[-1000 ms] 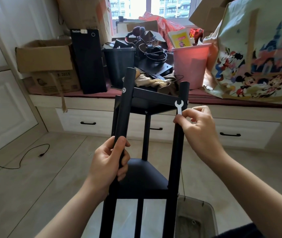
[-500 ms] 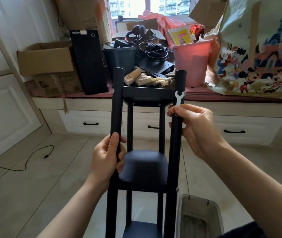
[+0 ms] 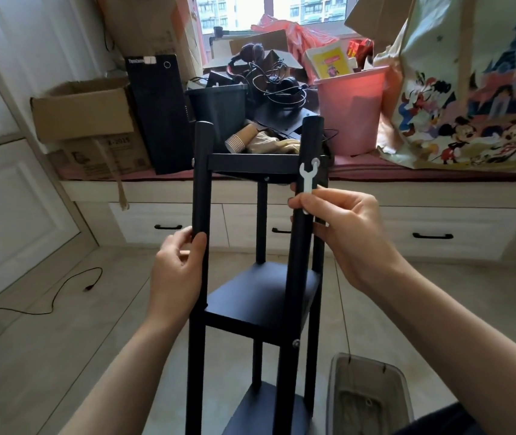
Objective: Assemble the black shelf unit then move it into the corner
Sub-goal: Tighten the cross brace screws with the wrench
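Note:
The black shelf unit (image 3: 259, 296) stands upright on the floor in front of me, with round posts and square shelves. My left hand (image 3: 178, 265) grips the near left post about a third of the way down. My right hand (image 3: 341, 227) pinches a small white flat wrench (image 3: 307, 177) against the near right post. The wrench's open jaw sits just below a silver bolt (image 3: 315, 160) at the top shelf's corner. Another bolt (image 3: 296, 342) shows under the middle shelf.
A clear plastic bin (image 3: 372, 400) sits on the floor at the lower right, beside the unit's base. Behind the unit runs a window bench with drawers (image 3: 168, 221), piled with cardboard boxes (image 3: 84, 111), a pink bucket (image 3: 350, 117) and a cartoon bag (image 3: 476, 89). A black cable (image 3: 62, 290) lies on the floor at left.
The shelf unit has swung from tilted to upright. My left hand has loosened and slid up the left post. My right hand has lowered slightly, keeping the wrench near the top right bolt.

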The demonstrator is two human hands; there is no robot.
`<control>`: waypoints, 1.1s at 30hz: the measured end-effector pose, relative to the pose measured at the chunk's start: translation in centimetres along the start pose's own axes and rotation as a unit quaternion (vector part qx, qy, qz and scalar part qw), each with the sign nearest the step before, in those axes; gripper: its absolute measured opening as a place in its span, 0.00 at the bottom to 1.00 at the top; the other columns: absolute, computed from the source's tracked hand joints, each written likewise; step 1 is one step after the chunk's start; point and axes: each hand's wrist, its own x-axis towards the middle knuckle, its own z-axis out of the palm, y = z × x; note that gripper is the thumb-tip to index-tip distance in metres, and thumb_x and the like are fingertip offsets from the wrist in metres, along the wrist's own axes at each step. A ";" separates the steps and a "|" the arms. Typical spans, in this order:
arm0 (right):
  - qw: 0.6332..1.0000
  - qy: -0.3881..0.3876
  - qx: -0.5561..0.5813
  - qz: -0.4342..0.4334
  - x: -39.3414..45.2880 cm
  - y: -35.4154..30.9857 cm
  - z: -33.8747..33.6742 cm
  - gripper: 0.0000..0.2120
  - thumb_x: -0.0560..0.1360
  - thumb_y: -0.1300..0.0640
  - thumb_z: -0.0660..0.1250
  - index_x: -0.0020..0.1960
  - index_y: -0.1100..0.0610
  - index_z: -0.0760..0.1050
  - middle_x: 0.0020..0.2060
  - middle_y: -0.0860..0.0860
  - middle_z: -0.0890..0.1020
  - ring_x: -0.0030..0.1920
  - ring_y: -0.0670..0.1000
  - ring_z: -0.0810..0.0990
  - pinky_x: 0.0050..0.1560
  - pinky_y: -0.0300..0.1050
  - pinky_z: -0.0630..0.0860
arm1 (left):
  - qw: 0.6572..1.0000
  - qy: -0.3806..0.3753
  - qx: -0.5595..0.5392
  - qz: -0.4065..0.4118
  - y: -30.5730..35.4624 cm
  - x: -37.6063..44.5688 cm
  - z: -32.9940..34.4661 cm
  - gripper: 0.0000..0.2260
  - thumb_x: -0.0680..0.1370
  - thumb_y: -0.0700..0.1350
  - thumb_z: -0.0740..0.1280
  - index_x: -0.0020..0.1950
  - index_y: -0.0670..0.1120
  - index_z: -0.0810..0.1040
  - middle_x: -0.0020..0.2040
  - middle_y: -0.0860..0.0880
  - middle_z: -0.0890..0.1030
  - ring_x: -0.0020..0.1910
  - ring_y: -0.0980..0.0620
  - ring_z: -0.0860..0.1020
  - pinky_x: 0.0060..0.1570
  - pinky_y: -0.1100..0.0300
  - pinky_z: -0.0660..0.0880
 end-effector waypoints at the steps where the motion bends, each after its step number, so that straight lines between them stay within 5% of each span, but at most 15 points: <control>1: 1.000 -0.008 -0.009 -0.006 0.0 0.0 0.2 0.11 0.76 0.62 0.70 0.39 0.53 0.86 0.42 0.53 0.86 0.47 0.47 0.84 0.57 0.56 0.80 | 0.999 0.034 0.023 0.025 0.4 -0.3 -0.4 0.12 0.83 0.49 0.65 0.65 0.50 0.78 0.55 0.50 0.79 0.46 0.59 0.79 0.45 0.63 0.74; 3: 0.999 -0.026 -0.019 -0.020 0.0 0.1 0.9 0.10 0.75 0.63 0.69 0.39 0.54 0.86 0.41 0.53 0.86 0.47 0.50 0.84 0.57 0.54 0.80 | 0.994 0.076 0.015 0.083 1.2 -1.3 -0.6 0.11 0.82 0.42 0.66 0.63 0.52 0.79 0.56 0.53 0.78 0.51 0.62 0.78 0.49 0.68 0.74; 5: 0.998 -0.048 -0.031 -0.038 0.0 0.1 1.5 0.09 0.76 0.64 0.69 0.40 0.56 0.86 0.41 0.53 0.87 0.49 0.51 0.84 0.57 0.51 0.80 | 0.998 0.004 -0.024 0.061 2.1 -2.3 -0.1 0.09 0.81 0.41 0.67 0.57 0.54 0.81 0.49 0.56 0.82 0.48 0.63 0.80 0.48 0.68 0.75; 8: 0.993 -0.089 -0.054 -0.064 0.1 -0.2 2.2 0.08 0.76 0.64 0.68 0.43 0.59 0.85 0.41 0.50 0.87 0.47 0.45 0.84 0.53 0.38 0.78 | 0.980 -0.150 -0.120 -0.042 3.5 -3.8 1.6 0.12 0.81 0.53 0.61 0.54 0.51 0.82 0.48 0.53 0.85 0.49 0.56 0.84 0.48 0.61 0.81; 11: 0.989 -0.125 -0.038 -0.072 0.2 -0.5 3.0 0.07 0.77 0.63 0.68 0.44 0.59 0.85 0.40 0.48 0.86 0.44 0.40 0.82 0.46 0.29 0.74 | 0.960 -0.170 -0.203 -0.094 4.0 -4.7 2.5 0.24 0.75 0.63 0.57 0.53 0.47 0.82 0.45 0.47 0.85 0.44 0.49 0.85 0.42 0.60 0.81; 13: 0.986 -0.148 -0.032 -0.069 0.1 -0.4 3.6 0.08 0.77 0.62 0.68 0.44 0.58 0.85 0.40 0.47 0.86 0.44 0.39 0.82 0.44 0.28 0.73 | 0.962 -0.159 -0.207 -0.082 3.9 -4.9 2.4 0.24 0.75 0.65 0.56 0.49 0.50 0.82 0.36 0.49 0.82 0.35 0.49 0.82 0.38 0.60 0.80; 18: 0.988 -0.149 -0.013 -0.037 0.6 0.2 3.5 0.09 0.75 0.57 0.67 0.39 0.54 0.84 0.43 0.49 0.85 0.49 0.50 0.81 0.53 0.39 0.76 | 0.969 -0.147 -0.193 -0.053 3.5 -4.6 2.0 0.21 0.76 0.66 0.54 0.41 0.54 0.79 0.29 0.51 0.72 0.26 0.53 0.71 0.29 0.63 0.73; 22: 0.991 -0.124 -0.043 0.009 0.9 1.2 3.1 0.11 0.76 0.59 0.66 0.36 0.53 0.83 0.48 0.48 0.86 0.55 0.52 0.81 0.54 0.44 0.74 | 0.967 -0.134 -0.208 -0.066 3.4 -4.0 1.3 0.23 0.75 0.65 0.55 0.46 0.48 0.78 0.28 0.50 0.70 0.25 0.54 0.68 0.28 0.62 0.72; 27: 0.986 -0.095 -0.132 0.014 0.8 1.8 3.9 0.10 0.77 0.61 0.67 0.40 0.57 0.84 0.40 0.50 0.85 0.41 0.40 0.79 0.41 0.30 0.72 | 0.961 -0.142 -0.223 -0.075 3.1 -3.7 0.9 0.26 0.75 0.65 0.55 0.48 0.44 0.78 0.28 0.50 0.68 0.24 0.55 0.67 0.27 0.61 0.71; 30: 0.987 -0.092 -0.131 -0.014 0.8 1.8 4.8 0.10 0.77 0.61 0.67 0.40 0.58 0.83 0.36 0.60 0.81 0.37 0.51 0.75 0.39 0.40 0.71 | 0.959 -0.156 -0.227 -0.075 3.2 -3.9 1.2 0.26 0.74 0.66 0.56 0.46 0.44 0.77 0.27 0.50 0.68 0.23 0.55 0.66 0.27 0.62 0.71; 33: 0.990 -0.073 -0.116 -0.045 0.7 1.8 5.7 0.14 0.78 0.62 0.66 0.33 0.54 0.79 0.26 0.51 0.74 0.32 0.49 0.71 0.36 0.48 0.68 | 0.960 -0.162 -0.219 -0.068 3.4 -4.2 1.5 0.24 0.73 0.67 0.56 0.42 0.49 0.80 0.26 0.51 0.68 0.23 0.55 0.66 0.27 0.63 0.71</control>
